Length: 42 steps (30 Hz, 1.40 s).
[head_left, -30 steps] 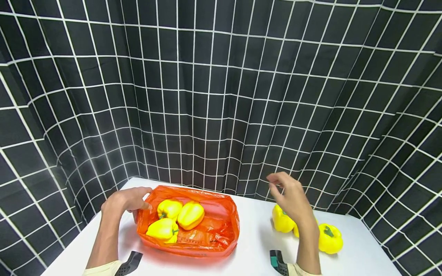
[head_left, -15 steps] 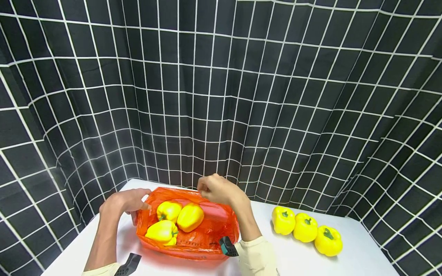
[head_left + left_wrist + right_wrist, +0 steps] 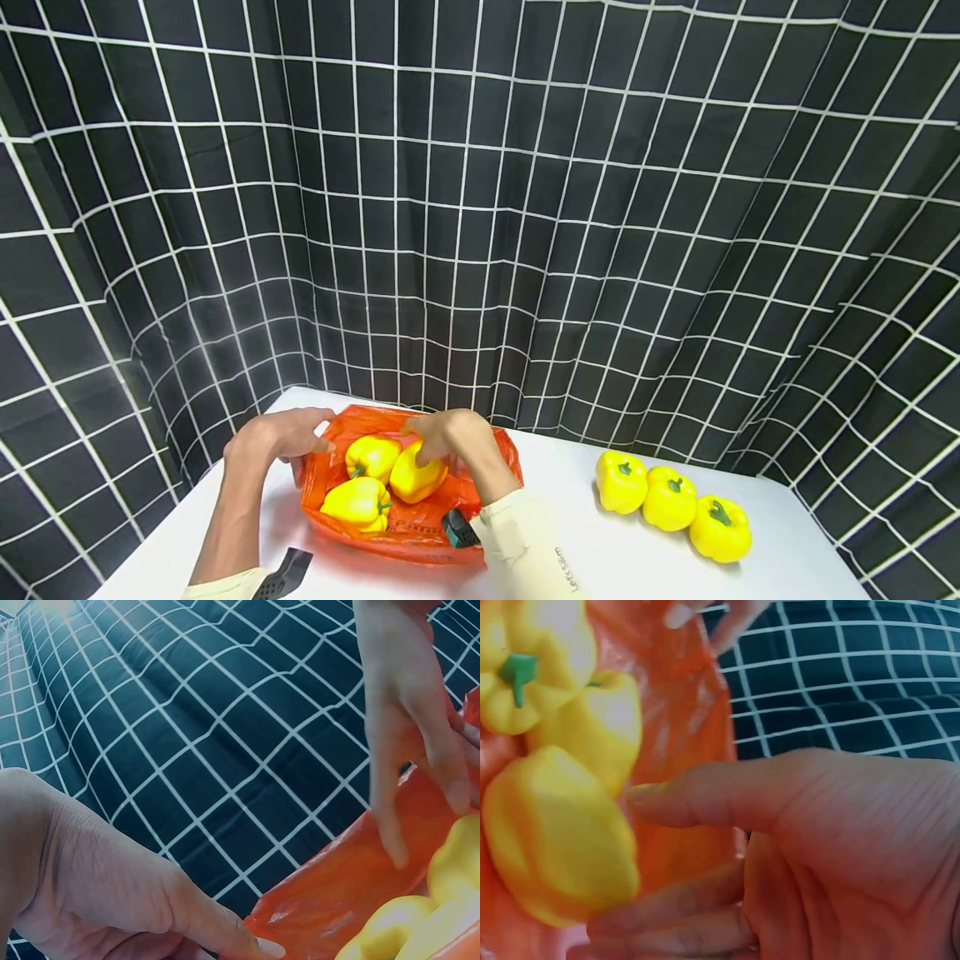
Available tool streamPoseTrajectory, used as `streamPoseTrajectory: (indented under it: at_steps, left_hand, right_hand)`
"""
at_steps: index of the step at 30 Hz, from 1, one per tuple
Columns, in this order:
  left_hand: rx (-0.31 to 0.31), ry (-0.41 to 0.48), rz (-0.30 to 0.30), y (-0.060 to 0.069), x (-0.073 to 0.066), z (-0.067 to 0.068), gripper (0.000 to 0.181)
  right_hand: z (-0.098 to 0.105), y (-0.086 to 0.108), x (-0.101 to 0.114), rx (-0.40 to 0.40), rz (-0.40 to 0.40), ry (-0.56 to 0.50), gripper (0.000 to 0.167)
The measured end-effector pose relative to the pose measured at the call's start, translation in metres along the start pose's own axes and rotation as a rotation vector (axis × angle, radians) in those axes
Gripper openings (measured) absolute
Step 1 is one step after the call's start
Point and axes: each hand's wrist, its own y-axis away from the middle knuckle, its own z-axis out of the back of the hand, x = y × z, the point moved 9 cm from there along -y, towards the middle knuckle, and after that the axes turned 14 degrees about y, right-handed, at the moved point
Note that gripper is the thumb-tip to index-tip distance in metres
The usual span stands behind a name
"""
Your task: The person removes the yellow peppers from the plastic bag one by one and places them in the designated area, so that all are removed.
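Note:
A red plastic bag (image 3: 390, 547) lies wide-mouthed on the white table, with three yellow bell peppers inside. My left hand (image 3: 272, 435) pinches the bag's left rim; in the left wrist view its thumb (image 3: 225, 934) lies along the red edge. Over the bag, my right hand (image 3: 453, 432) reaches down at the rightmost pepper (image 3: 414, 483). In the right wrist view its thumb and fingers are spread beside that pepper (image 3: 559, 840), fingertips at its lower edge, not closed round it. The other two peppers, one behind (image 3: 372, 457) and one in front (image 3: 356, 502), sit left of it.
Three more yellow bell peppers stand in a slanting row on the table's right: one (image 3: 621, 482), a middle one (image 3: 670, 498) and a near one (image 3: 720, 529). A dark curtain with white grid lines (image 3: 480, 208) surrounds the table (image 3: 555, 517) behind and at the sides.
My right hand has swung left from above the row of peppers, over the bag, then down into it beside a pepper. The left hand keeps its place at the rim.

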Motion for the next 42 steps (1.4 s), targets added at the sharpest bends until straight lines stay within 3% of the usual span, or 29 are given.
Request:
streamPoseTrajectory:
  at_steps: [4,9,11,18,22,26,29,33,37,42]
  left_hand:
    - [0.011,0.005,-0.016,0.0,-0.001,-0.003,0.058]
    - [0.021,0.028,-0.044,0.0,-0.005,-0.004,0.055]
    - [0.026,0.024,-0.053,0.0,-0.006,-0.003,0.056]
    - [0.021,0.006,-0.044,0.0,-0.007,-0.001,0.055]
    - [0.025,0.007,-0.042,0.0,-0.008,-0.002,0.057]
    - [0.029,0.006,-0.05,0.001,-0.007,-0.002,0.058]
    - [0.021,0.004,-0.047,0.001,-0.007,-0.002,0.058]
    - [0.021,0.0,-0.044,0.001,-0.007,-0.002,0.056]
    - [0.022,0.006,-0.036,0.0,-0.006,-0.002,0.057]
    - [0.02,0.007,-0.037,0.0,-0.006,-0.003,0.061]
  right_hand:
    - [-0.011,-0.007,-0.003,0.007,-0.063,-0.041,0.052]
    - [-0.014,-0.012,-0.005,-0.044,-0.086,0.112,0.046]
    - [-0.014,-0.014,-0.004,-0.05,-0.051,0.137,0.042]
    - [-0.023,-0.015,-0.004,0.023,0.062,-0.024,0.014]
    - [-0.022,-0.006,-0.003,0.027,0.107,-0.06,0.013]
    - [-0.014,0.008,0.006,0.018,0.22,-0.09,0.015]
    - [-0.001,0.022,0.013,-0.044,0.339,-0.083,0.022]
    - [0.015,0.045,0.016,-0.155,0.458,-0.074,0.047]
    - [0.027,0.072,0.005,-0.256,0.477,-0.118,0.064]
    - [0.037,0.109,-0.02,-0.41,0.465,-0.157,0.056]
